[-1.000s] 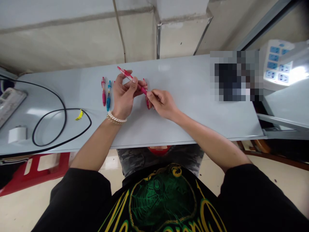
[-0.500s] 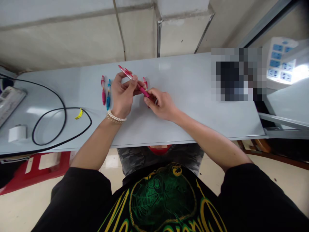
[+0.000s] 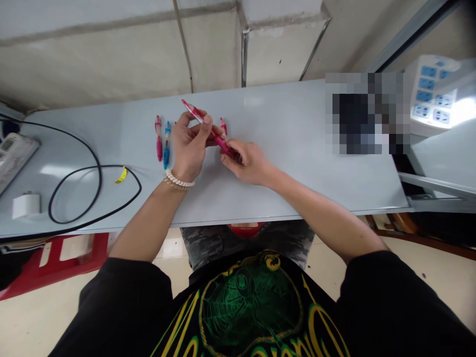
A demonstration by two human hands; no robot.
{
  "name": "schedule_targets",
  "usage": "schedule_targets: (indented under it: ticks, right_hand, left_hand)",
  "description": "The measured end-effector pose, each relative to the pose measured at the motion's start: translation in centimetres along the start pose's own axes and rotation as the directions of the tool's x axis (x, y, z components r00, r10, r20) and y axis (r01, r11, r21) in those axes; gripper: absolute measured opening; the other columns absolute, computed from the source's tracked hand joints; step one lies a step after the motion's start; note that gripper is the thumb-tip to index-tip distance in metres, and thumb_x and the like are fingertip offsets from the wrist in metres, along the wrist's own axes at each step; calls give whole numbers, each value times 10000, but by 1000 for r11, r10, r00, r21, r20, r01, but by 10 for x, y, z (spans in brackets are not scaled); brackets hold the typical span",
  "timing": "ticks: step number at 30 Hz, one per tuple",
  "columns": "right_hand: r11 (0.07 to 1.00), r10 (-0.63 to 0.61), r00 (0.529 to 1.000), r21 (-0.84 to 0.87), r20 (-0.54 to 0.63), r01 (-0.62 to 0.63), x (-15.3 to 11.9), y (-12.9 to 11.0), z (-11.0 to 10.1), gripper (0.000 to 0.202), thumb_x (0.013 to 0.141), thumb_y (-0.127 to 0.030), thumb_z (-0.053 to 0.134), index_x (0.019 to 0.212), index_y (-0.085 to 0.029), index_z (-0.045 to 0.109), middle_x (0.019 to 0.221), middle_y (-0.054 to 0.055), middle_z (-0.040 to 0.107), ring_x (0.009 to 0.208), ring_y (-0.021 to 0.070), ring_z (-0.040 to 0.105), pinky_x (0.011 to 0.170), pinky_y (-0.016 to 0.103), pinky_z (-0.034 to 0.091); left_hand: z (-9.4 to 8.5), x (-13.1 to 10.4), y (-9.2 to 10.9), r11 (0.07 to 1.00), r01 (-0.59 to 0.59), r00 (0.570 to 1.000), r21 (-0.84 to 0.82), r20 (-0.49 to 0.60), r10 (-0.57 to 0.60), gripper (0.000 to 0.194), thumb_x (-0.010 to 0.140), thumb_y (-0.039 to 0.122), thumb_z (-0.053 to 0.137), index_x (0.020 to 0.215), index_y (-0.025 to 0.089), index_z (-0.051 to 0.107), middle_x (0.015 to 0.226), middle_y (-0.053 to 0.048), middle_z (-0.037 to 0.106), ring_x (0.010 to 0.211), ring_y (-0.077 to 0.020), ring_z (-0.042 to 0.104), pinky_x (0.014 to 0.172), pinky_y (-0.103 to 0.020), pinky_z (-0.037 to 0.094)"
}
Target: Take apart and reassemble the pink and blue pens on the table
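Between my two hands, tilted above the table, is a pink-red pen (image 3: 222, 143) with a clear barrel. My left hand (image 3: 192, 141) pinches its middle between thumb and fingers. The fingers of my right hand (image 3: 246, 159) close around its lower, pink grip end and hide the tip. Left of my left hand lie a pink pen (image 3: 158, 139) and a blue pen (image 3: 167, 145), side by side. Another red pen (image 3: 223, 125) lies behind my hands, partly covered by them. A small red end shows beside my left hand, mostly hidden.
A black cable (image 3: 99, 163) with a yellow tag (image 3: 121, 175) loops over the table's left side, near a white charger (image 3: 27, 205) and a power strip (image 3: 17, 157). At the right stand a blurred-out dark object (image 3: 353, 124) and a white socket block (image 3: 433, 94). The wall borders the back.
My right hand has shifted very slightly at the pen's grip end. My left hand and the pens on the table stay almost where they were.
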State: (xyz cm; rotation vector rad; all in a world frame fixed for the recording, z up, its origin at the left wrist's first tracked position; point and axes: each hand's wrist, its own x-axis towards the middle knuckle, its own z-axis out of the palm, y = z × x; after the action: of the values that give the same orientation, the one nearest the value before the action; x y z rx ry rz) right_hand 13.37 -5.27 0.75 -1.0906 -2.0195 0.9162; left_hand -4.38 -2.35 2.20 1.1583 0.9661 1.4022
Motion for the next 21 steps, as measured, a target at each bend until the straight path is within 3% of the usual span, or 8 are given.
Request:
schedule_targets:
  ticks: [5,9,13,17,21]
  right_hand:
    - [999,3,999,-35,35,-2,-1,-2,0,179,908,-181,644,915,-266,487,760,-37,597,652,152,466,656,332,362]
    - [999,-21,998,-48,67,24,-2,1,0,227,831,-116,632,916,-265,483,785,-30,614,685,161,518,670,327,392]
    - [998,-26,995,-60,93,31,-1,2,0,243,814,-109,634,914,-263,475,782,-28,615,687,161,519,680,326,395]
    - [997,-14,996,-72,91,21,-1,0,-1,245,823,-107,641,912,-261,472,790,-26,615,681,157,499,674,328,377]
    - [998,-18,997,-61,78,22,-1,-1,-1,259,835,-95,651,899,-263,464,784,-33,605,682,153,501,669,324,372]
  left_hand:
    - [-6,7,-10,999,18,999,-27,40,-17,345,916,537,899,1053,312,675,763,-4,790,885,-308,855,678,-413,682]
    - [-3,6,-11,999,-19,1000,-25,-5,19,342,904,524,914,1010,291,688,714,20,750,801,-269,842,654,-377,673]
    - [-2,5,-10,1000,-21,1000,-14,-20,21,382,875,542,942,992,275,695,688,36,733,641,-211,763,624,-380,650]
    - [-4,6,-12,1000,15,1000,-16,6,-15,395,874,540,947,1019,288,679,694,23,726,787,-261,801,718,-421,658]
    - [-3,6,-13,1000,-12,999,-4,-36,12,348,902,519,909,1011,282,678,691,25,713,775,-264,812,698,-413,665]
